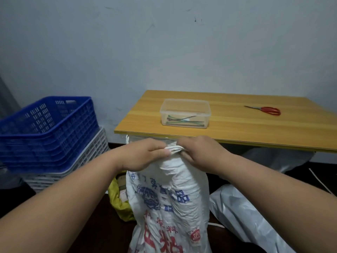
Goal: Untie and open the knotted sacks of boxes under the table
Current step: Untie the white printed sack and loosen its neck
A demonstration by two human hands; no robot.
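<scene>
both hands pinching the sack (169, 198) neck right at the knot (173, 149), left grip (145, 155) and right grip (197, 152) either side, sack standing upright below

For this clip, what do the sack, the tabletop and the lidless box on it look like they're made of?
Sack: seemingly woven plastic, matte white with printed blue and red characters; it creases stiffly where both hands bunch its neck. Tabletop: wood-grain surface, probably laminate, smooth with a slight sheen and a pale edge band. Box: clear, glossy plastic; the ties inside show through its walls.
</scene>
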